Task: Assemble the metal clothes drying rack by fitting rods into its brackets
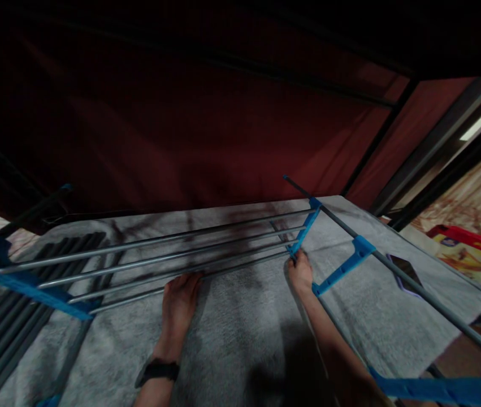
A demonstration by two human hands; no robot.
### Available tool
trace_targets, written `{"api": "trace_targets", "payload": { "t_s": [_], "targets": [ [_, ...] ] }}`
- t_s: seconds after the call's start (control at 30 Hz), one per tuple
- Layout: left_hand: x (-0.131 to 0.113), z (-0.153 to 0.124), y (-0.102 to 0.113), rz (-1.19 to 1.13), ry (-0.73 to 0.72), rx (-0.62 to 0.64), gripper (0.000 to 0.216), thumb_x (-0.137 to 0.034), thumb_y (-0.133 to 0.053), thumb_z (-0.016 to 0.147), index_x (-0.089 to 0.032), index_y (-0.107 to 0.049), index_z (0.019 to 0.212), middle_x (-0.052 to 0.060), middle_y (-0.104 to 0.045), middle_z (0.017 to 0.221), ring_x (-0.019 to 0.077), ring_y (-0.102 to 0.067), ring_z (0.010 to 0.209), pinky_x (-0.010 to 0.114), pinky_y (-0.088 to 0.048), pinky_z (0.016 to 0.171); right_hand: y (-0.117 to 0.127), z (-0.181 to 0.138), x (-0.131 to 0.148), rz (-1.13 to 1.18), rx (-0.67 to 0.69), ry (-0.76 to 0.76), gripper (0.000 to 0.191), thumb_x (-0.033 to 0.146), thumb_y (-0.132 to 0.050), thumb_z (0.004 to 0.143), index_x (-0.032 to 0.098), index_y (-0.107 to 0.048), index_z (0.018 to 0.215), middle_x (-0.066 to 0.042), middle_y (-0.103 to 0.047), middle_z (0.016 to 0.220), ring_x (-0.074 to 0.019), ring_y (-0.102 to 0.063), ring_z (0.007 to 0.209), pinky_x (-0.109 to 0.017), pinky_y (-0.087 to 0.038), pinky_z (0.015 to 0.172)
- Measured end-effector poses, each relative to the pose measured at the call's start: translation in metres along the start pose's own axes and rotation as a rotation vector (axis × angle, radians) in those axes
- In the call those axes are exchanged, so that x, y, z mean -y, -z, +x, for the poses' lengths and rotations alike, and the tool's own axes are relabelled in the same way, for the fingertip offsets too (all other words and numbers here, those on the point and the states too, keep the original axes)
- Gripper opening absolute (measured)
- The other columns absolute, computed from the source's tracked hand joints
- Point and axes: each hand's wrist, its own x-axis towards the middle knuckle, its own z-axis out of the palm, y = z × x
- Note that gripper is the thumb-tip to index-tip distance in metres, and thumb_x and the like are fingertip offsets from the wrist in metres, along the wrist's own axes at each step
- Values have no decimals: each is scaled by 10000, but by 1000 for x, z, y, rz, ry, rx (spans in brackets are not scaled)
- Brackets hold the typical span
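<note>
A partly assembled rack of grey metal tubes and blue plastic brackets lies on a grey cloth (240, 316). My left hand (181, 297), with a dark band at the wrist, is wrapped over the nearest cross tube (132, 298). At that tube's right end, my right hand (300, 272) has its fingers closed on the lower end of a blue bracket (306, 226). Several parallel tubes run from this bracket to a blue bracket (32, 288) at the far left. Another blue bracket (344, 265) stands just right of my right hand on a long side tube (342, 223).
Several loose tubes (15, 322) lie side by side on the left. A phone (405, 274) rests on the cloth beyond the side tube. One more blue bracket (443, 390) is at the lower right. Behind stands a dark red fabric wall (223, 152); a red and yellow box (473, 254) sits far right.
</note>
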Motion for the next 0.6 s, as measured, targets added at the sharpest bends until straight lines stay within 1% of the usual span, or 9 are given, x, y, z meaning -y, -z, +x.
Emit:
{"api": "trace_targets", "payload": {
  "t_s": [0.1,0.23,0.37,0.47,0.6],
  "targets": [
    [0,-1,-1,2,17,-13,323,-329,-497,954,-226,-761,1109,94,-776,1045,267,-695,949,397,-498,895,-6,2,4,-76,-7,-30,369,210,-460,859,177,-602,1198,-146,-664,1110,-283,-635,1057,-397,-476,938],
    [-2,-1,2,16,38,-22,329,-332,-490,949,-222,-763,1095,100,-776,1046,287,-692,989,417,-483,906,-7,6,5,-113,9,-17,254,218,-478,868,187,-605,1085,-146,-663,1074,-279,-633,1020,-380,-478,900],
    [-2,-1,5,-8,48,-11,327,-334,-486,945,-230,-762,1087,92,-777,1066,286,-692,1007,418,-472,910,-9,8,5,-140,-26,-1,159,258,-503,880,199,-584,1004,-136,-657,1006,-279,-625,959,-378,-479,864],
    [1,-1,5,-28,45,-4,322,-335,-485,946,-239,-764,1077,84,-781,1051,281,-699,998,420,-469,905,-11,8,6,-140,-58,22,123,263,-520,875,210,-567,975,-120,-650,966,-273,-617,936,-373,-478,854],
    [5,-1,3,-61,35,-21,310,-325,-493,943,-239,-767,1059,84,-783,1057,280,-706,989,428,-471,905,-11,8,5,-133,-48,29,121,265,-532,869,209,-553,975,-124,-648,976,-276,-614,944,-379,-480,863]
  ]
}}
